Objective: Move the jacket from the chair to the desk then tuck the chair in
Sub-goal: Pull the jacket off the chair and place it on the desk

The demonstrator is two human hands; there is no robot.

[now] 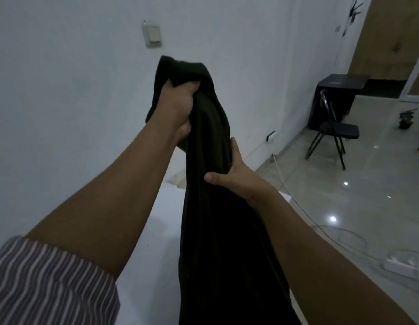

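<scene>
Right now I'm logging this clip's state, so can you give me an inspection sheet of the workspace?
Surface: white surface below the arms, bare where visible.
Job's things: dark jacket bunched and held up, hanging down; black folding chair stands beside the black desk, seat out, not tucked.
Clutter: small plant on the floor.
Hands: left hand grips the jacket's top; right hand grips it lower down.
Cables: white cable trails across the floor to a power strip.
Surroundings: white wall with switch, glossy tiled floor.
</scene>
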